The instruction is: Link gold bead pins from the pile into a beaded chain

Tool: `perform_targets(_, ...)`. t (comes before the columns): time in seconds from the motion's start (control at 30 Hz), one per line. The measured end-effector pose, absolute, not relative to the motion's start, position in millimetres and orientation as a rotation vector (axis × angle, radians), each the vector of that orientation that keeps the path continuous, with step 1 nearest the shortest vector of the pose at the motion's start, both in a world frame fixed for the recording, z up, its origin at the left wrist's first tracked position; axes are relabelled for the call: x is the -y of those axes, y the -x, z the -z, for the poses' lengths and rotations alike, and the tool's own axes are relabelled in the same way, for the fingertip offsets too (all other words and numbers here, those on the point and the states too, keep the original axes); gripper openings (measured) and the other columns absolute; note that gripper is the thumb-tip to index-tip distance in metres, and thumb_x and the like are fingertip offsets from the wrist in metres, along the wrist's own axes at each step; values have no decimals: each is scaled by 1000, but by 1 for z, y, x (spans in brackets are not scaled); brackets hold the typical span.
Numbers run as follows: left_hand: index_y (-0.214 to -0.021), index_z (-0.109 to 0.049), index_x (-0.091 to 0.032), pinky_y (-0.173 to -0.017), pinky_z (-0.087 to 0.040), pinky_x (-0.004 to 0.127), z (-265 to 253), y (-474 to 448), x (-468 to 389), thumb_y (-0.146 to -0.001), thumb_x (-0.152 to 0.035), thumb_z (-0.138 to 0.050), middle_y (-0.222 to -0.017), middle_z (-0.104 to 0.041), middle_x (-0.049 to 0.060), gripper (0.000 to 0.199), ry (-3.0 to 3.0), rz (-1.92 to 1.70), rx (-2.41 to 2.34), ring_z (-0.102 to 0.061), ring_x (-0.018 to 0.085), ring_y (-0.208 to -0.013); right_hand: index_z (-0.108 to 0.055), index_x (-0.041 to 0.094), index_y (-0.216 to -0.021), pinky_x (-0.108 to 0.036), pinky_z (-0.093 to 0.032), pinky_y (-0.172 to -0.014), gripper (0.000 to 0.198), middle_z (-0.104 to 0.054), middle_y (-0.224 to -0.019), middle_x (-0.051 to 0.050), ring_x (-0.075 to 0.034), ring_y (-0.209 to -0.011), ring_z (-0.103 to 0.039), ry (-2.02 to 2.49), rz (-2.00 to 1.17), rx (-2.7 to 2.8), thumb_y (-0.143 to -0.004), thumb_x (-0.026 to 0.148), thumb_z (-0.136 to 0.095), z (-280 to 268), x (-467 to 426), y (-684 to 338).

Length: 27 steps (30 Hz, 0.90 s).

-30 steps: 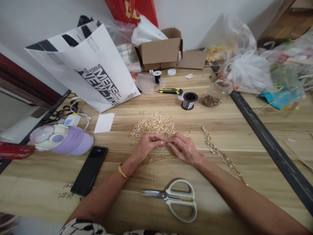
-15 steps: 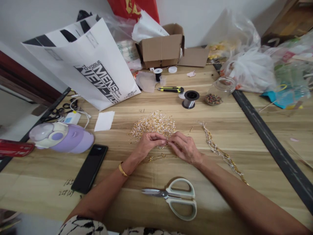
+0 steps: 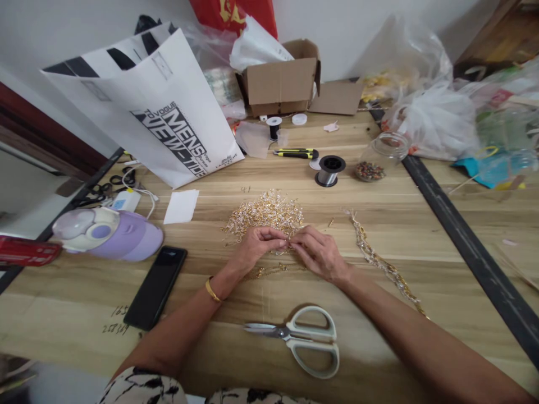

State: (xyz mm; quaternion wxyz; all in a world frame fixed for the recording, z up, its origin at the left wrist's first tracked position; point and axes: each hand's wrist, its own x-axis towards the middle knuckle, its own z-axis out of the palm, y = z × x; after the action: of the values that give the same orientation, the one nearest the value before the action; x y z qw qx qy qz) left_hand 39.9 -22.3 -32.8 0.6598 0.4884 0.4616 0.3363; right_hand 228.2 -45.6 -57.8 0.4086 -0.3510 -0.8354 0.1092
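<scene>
My left hand (image 3: 260,245) and my right hand (image 3: 318,251) meet fingertip to fingertip at the near edge of a pile of small gold and clear beads (image 3: 267,211). Both are closed in a pinch; what sits between the fingertips is too small to make out. Just below them a strand of gold beads (image 3: 267,271) lies on the wood, partly behind my left wrist. To the right of my right hand a longer bundle of gold and clear bead strands (image 3: 381,262) stretches along the table. Cream-handled scissors (image 3: 295,334) rest nearer to me, blades toward the left.
On the left are a black phone (image 3: 155,287), a purple bottle (image 3: 126,234), white paper (image 3: 181,206) and a white paper bag (image 3: 168,112). Farther back stand a wire spool (image 3: 329,170), a box cutter (image 3: 296,153), a glass jar (image 3: 381,157) and a cardboard box (image 3: 281,83).
The view has shifted very slightly. Both hands stay pinched together at the same place by the bead pile.
</scene>
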Motion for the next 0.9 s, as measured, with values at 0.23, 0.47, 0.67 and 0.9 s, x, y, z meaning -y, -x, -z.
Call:
perform_targets(0.23, -75, -72, -12, -69, -53, 26, 29, -40, 22, -61, -27, -80, -66, -72, 3, 22, -1136, -763, -1053, -64, 14, -62, -57, 18, -96, -26, -49, -65, 9, -62, -84, -6, -15, -75, -60, 902, -261, 2105, -93, 18, -49, 58, 45, -229)
perform_targets(0.47, -74, -72, -13, -68, -53, 27, 28, -40, 22, -61, -28, -80, -66, -71, 3, 22, -1145, -775, -1042, -64, 14, -62, -58, 19, -95, -26, -48, -64, 10, -62, -86, -7, -15, -75, -60, 922, -249, 2114, -94, 20, -48, 59, 46, -229)
perform_targets(0.67, -75, -72, -12, -69, -52, 26, 30, -40, 23, -62, -26, -79, -67, -71, 3, 21, -1137, -768, -1050, -63, 13, -62, -57, 18, -96, -25, -48, -64, 9, -62, -85, -7, -15, -76, -60, 918, -232, 2125, -93, 19, -49, 58, 46, -229)
perform_targets(0.9, -75, -72, -12, -70, -52, 27, 29, -40, 23, -62, -25, -79, -66, -71, 3, 20, -1143, -763, -1041, -64, 14, -62, -58, 18, -97, -25, -49, -64, 10, -62, -86, -6, -15, -76, -60, 917, -254, 2132, -93, 19, -49, 59, 46, -229)
